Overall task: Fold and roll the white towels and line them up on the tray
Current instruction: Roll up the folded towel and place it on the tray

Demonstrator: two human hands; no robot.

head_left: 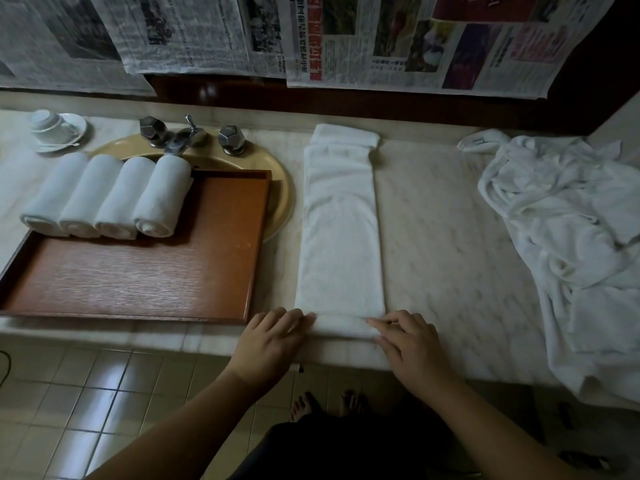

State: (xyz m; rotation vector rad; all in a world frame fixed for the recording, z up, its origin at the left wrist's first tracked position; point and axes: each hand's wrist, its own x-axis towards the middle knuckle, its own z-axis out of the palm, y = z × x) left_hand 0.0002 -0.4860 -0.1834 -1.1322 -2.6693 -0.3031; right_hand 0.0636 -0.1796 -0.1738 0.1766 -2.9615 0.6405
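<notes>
Both grips, left hand [268,344] and right hand [410,344], fingers curled on folded towel's [339,237] rolled near end

Cup [48,124], faucet [180,142], newspapers [381,39].
</notes>
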